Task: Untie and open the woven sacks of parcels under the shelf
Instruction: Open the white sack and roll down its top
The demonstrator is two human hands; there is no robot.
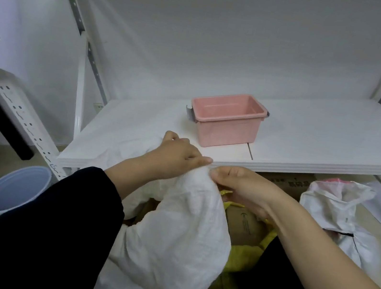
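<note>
Spreading open the white sack (182,231) at lower centre, under the shelf (309,149).
Left hand (180,154) and right hand (238,185) both pinching its mouth; second sack (339,212), right, apparently tied, left to do.

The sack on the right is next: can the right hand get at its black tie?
Probably yes. The right hand pinches the white sack and must let go first, but nothing lies between it and the black tie on the tied sack.
</note>
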